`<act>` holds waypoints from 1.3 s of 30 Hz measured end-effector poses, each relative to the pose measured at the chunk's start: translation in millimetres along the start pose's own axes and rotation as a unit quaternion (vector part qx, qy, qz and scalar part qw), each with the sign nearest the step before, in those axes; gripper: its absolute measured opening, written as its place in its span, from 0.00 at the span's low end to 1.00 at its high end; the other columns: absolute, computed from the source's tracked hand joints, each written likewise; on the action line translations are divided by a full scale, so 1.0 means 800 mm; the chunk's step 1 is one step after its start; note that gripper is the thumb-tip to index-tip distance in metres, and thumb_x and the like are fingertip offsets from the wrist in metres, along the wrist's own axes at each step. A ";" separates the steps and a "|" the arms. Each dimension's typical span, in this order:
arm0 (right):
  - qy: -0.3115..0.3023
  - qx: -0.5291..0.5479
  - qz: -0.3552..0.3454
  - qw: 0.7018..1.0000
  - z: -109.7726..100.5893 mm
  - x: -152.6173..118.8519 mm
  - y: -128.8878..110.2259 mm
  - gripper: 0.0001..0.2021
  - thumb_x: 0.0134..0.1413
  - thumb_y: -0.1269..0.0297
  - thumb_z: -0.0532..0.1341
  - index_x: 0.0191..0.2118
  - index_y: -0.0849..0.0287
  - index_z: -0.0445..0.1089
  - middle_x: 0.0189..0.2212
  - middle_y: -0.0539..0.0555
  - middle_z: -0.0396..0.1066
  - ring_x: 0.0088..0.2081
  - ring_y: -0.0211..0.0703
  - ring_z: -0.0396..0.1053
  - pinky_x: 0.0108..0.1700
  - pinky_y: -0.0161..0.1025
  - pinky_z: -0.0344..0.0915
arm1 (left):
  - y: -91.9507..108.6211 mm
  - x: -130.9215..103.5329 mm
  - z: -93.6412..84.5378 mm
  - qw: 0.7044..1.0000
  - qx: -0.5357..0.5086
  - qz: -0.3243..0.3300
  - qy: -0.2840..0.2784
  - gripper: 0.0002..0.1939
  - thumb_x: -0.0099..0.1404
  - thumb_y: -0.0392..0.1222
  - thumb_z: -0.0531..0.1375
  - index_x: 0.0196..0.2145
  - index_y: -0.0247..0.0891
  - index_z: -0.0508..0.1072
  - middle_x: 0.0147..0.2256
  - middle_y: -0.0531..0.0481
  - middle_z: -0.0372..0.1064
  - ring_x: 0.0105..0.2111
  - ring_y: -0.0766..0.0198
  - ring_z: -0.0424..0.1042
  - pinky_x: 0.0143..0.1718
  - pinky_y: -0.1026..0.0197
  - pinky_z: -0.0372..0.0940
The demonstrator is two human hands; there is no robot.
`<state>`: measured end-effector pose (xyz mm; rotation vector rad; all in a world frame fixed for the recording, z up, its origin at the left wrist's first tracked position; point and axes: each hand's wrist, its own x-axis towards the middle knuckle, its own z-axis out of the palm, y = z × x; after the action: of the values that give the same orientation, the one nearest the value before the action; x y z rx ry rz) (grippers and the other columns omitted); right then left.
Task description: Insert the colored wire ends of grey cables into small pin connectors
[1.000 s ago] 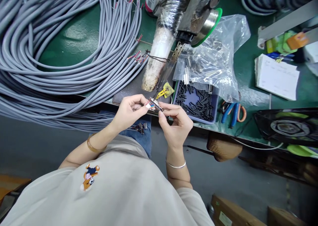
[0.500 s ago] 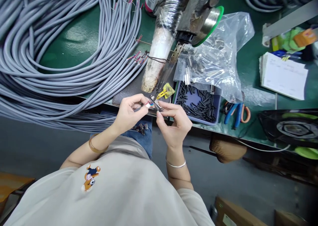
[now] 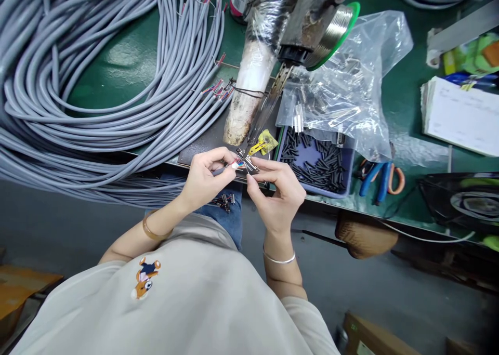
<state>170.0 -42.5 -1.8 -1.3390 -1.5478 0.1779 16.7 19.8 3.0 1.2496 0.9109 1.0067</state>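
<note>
Grey cable [image 3: 218, 171] sits pinched in the left hand [image 3: 206, 181], coloured wires [image 3: 237, 161] poking toward the plug [image 3: 250, 163] at the desk's [image 3: 407, 121] near edge; its long axis slants toward the right hand [image 3: 277, 189], fingertips nearly meeting beside it, whether gripping I can't tell.

You are in what looks like a wiring workshop: heaps of grey cables [image 3: 187, 38] with stripped coloured ends cover your green desk [image 3: 113, 66], beside a spool of silvery wire [image 3: 331, 37], probably solder. You have a purple tray [image 3: 311, 155] of short black sleeves, blue-and-orange pliers [image 3: 384, 182] and a small connector [image 3: 250, 163] at your fingers [image 3: 268, 166].
</note>
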 end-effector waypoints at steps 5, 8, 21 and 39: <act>0.002 -0.020 -0.018 1.000 -0.002 0.005 -0.004 0.08 0.56 0.75 0.68 0.35 0.54 0.73 0.42 0.51 0.81 0.43 0.43 0.81 0.45 0.43 0.78 | 0.005 0.000 0.001 1.000 0.005 0.010 0.004 0.03 0.54 0.35 0.63 0.25 0.34 0.72 0.30 0.49 0.74 0.25 0.73 0.64 0.25 0.70 0.61; 0.001 -0.026 -0.024 0.999 -0.002 0.004 -0.006 0.08 0.57 0.75 0.68 0.34 0.54 0.73 0.42 0.52 0.82 0.43 0.43 0.81 0.44 0.42 0.78 | 0.005 0.001 0.001 1.000 -0.010 -0.005 -0.002 0.04 0.54 0.36 0.63 0.25 0.34 0.72 0.31 0.49 0.75 0.27 0.71 0.67 0.28 0.70 0.63; -0.010 -0.043 -0.036 0.998 0.001 0.002 -0.002 0.08 0.57 0.75 0.67 0.35 0.54 0.71 0.42 0.52 0.82 0.43 0.42 0.81 0.46 0.41 0.78 | 0.004 -0.001 0.000 1.000 0.026 -0.014 0.003 0.03 0.53 0.35 0.61 0.24 0.34 0.71 0.29 0.49 0.73 0.25 0.72 0.64 0.26 0.69 0.58; -0.006 -0.097 -0.106 0.990 -0.001 -0.001 -0.002 0.10 0.57 0.77 0.67 0.39 0.54 0.71 0.43 0.53 0.83 0.42 0.40 0.82 0.44 0.36 0.78 | 0.003 -0.002 -0.004 0.998 0.053 -0.025 -0.021 0.06 0.55 0.35 0.63 0.22 0.35 0.71 0.25 0.51 0.69 0.23 0.72 0.61 0.23 0.67 0.55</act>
<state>169.3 -44.4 -0.8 -1.3133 -1.7406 -0.0998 12.6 19.4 5.3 1.3262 0.9686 0.8983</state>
